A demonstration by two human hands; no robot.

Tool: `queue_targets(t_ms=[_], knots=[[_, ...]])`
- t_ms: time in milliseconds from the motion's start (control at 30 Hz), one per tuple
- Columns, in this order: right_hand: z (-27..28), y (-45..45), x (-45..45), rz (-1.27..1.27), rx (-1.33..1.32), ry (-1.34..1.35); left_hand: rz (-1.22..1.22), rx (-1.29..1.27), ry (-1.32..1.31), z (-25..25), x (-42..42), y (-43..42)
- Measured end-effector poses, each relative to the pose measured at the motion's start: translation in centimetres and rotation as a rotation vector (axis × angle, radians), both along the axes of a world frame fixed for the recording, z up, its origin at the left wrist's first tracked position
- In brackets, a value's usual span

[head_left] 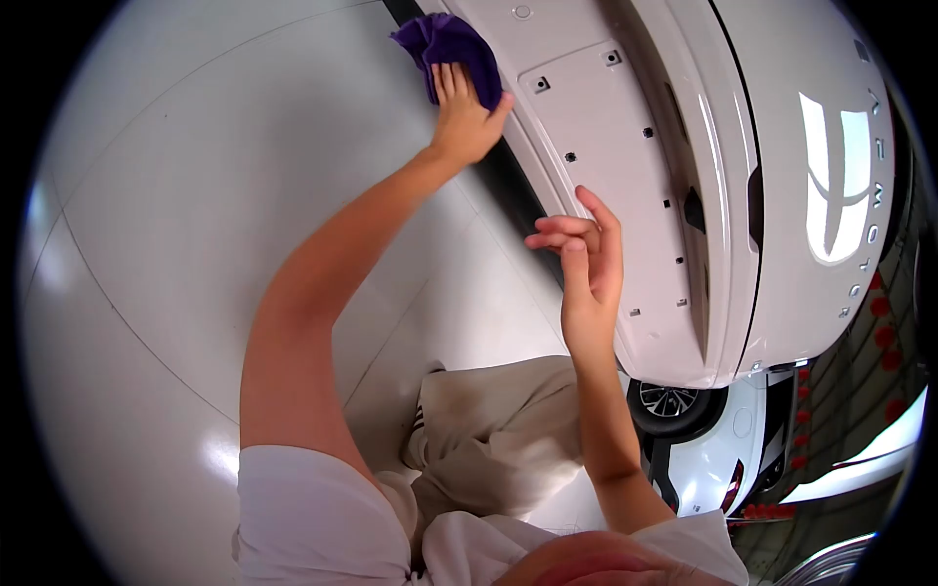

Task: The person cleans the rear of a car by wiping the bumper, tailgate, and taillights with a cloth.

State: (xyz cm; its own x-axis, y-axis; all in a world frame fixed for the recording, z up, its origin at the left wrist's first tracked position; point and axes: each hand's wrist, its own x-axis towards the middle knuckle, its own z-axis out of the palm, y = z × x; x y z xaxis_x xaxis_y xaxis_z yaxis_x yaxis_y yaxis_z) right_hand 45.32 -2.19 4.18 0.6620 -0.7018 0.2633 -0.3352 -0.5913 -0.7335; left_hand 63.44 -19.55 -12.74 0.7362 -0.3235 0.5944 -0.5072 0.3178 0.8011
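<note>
A bunched purple cloth (451,47) lies under the fingers of my left hand (467,122), at the far end of the pale car's rear. My left fingers lie over the cloth, and the thumb sticks out towards the painted panel. Hovering near the lower edge of the car's rear panel (611,127) is my right hand (593,259). Its index finger points out, the other fingers are loosely bent, and nothing is in it. Whether it touches the panel I cannot tell. Small dark clips or holes dot the panel, and a dark lower trim (513,181) runs along its edge.
Raised letters (873,232) run across the tailgate of the car. A white car (713,439) with a dark wheel (667,400) stands to the right. Glossy pale floor tiles (176,225) spread out on the left. My bent legs (498,420) are below.
</note>
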Motion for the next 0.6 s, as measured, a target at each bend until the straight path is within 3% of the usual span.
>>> queue_targets(t_ms=[100,167,233,300,367,433,467,533,600], knots=[[-0.5,-0.4,0.1,0.052,-0.006,0.013,-0.129,-0.046,0.116,0.3,-4.8,1.1],[-1.1,-1.8,-0.2,0.080,-0.009,-0.002,-0.171,0.091,-0.062,-1.2,-9.5,1.2],[-1.6,-3.1,-0.4,0.009,-0.110,0.048,-0.693,0.404,-0.253,2.0,-11.3,5.6],[-2.0,-4.5,-0.8,-0.017,-0.112,0.047,-0.865,-0.019,-0.101,2.1,-16.2,7.8],[-1.8,-4.6,-0.7,-0.033,-0.088,0.004,-0.554,-0.228,-0.246,0.3,-21.1,6.8],[-1.9,-4.1,-0.8,-0.038,-0.075,0.005,-0.725,-0.255,-0.120,-1.5,-23.5,5.8],[-1.9,-3.6,-1.0,-0.001,-0.067,0.006,-0.782,-0.147,-0.288,-2.0,-23.6,5.0],[-1.7,-2.5,-1.5,0.056,-0.061,0.082,-0.492,-0.375,-0.595,-3.0,-22.6,2.7],[-1.7,-1.8,-2.1,0.117,-0.156,0.168,-1.270,-0.217,-0.432,-4.0,-18.7,1.4]])
